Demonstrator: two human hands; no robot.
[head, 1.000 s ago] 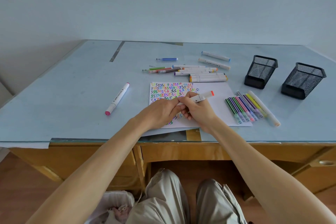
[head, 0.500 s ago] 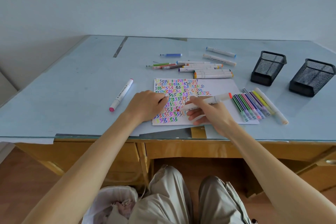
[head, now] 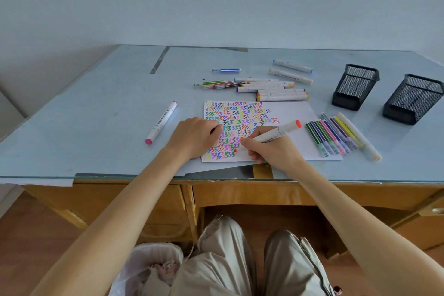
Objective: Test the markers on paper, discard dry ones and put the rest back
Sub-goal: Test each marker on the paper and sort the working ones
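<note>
Tabletop [head: 96,127]: you are working at its near edge.
Paper [head: 298,113]: it is lying under both your hands, squiggles covering its left part.
Right hand [head: 271,149]: your fingers are pinching the orange marker [head: 276,133], long axis slanting up and right, tip just left of them, touching the paper.
Left hand [head: 195,137]: curled, pinning the sheet.
Hidden: you cannot tell what this fist is holding, maybe the cap.

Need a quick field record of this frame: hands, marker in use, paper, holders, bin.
right hand: holds orange-capped marker, tip on paper
left hand: closed, resting on paper's left edge
paper: left part filled with coloured squiggles, right part blank
mesh holders: two, upright, nothing visible inside
pink-capped marker: lies alone, left of paper
bin: under desk, white liner
</note>
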